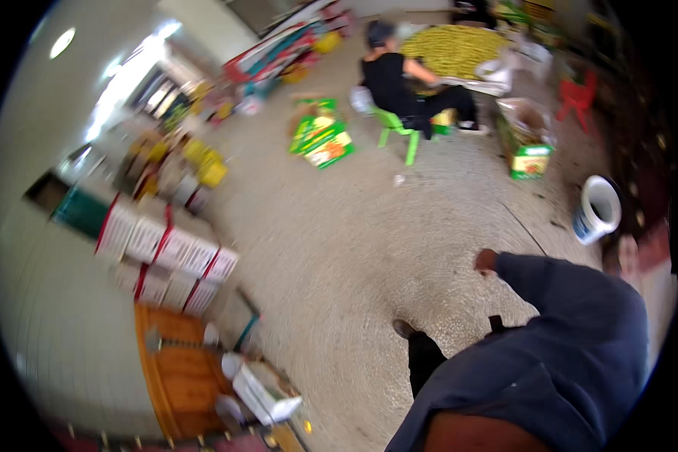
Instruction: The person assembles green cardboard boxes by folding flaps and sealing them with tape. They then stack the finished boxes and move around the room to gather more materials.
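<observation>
Speckled grey terrazzo floor (pixel 339 248) fills the middle of the view, a wide bare stretch running from the person's own dark shoe (pixel 404 328) up toward a seated co-worker (pixel 399 83). One of the person's hands (pixel 487 260) shows at the end of a dark blue sleeve (pixel 572 301), raised over that bare floor; which hand it is cannot be told, it looks loosely curled with nothing seen in it, though blur hides the fingers. The other hand is out of view. Nearest to the hand stands a white plastic bucket (pixel 599 207) with a blue band, round and smooth, near the right edge of the floor.

Along the left edge, white cardboard cartons with red trim (pixel 169 252) are stacked in rows against a pale tiled wall (pixel 53 324). Below them lies an orange-brown wooden surface (pixel 177 373), with a white box (pixel 264 392) just beside it. Flattened green cartons (pixel 322 135) lie on the floor well apart from the hand. The co-worker in black sits on a small green plastic stool (pixel 399 128) beside a broad yellow heap (pixel 452 49) of small pieces. An open green-and-brown cardboard box (pixel 527 139) stands to the right, and a red plastic chair (pixel 578 94) sits beyond it.
</observation>
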A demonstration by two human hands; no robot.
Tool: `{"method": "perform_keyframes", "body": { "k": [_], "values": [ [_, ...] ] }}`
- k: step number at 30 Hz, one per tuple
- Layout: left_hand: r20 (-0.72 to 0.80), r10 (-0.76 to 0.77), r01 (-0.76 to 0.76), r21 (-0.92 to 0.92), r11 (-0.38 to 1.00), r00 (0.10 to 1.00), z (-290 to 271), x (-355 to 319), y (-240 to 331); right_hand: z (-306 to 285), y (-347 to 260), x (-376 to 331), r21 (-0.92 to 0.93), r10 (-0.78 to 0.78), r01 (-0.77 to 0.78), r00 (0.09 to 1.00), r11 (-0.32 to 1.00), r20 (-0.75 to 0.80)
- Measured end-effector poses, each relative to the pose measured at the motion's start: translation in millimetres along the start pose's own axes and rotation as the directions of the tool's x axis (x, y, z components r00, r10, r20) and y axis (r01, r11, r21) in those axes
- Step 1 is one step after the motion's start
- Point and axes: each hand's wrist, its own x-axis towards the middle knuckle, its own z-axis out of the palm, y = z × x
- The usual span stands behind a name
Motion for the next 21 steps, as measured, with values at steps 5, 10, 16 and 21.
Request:
{"method": "perform_keyframes", "body": {
  "k": [5, 10, 16, 21],
  "values": [
    [0.065, 0.01, -0.015, 0.07, 0.997, 0.998, -75.7, 111.9, 221.0, -11.2, -23.8, 190.9, 0.462, 0.314, -0.403, 0.913, 0.79, 0.259],
    [0.255, 0.171, -0.22, 0.18, 0.959, 0.952, -53.4, 222.5, 510.3, 19.6, -10.6, 231.1, 0.397, 0.342, -0.603, 0.757, 0.692, 0.557],
    [0.345, 0.286, -0.381, 0.247, 0.891, 0.894, -28.9, 318.3, 769.6, -9.0, 8.3, 360.0, 0.422, 0.37, -0.709, 0.675, 0.565, 0.638],
    [0.454, 0.181, -0.319, 0.249, 0.914, 0.872, 21.0, 407.8, 879.1, -8.8, 114.9, 424.0, 0.347, 0.627, -0.923, 0.371, 0.167, 0.685]
  ]
}}
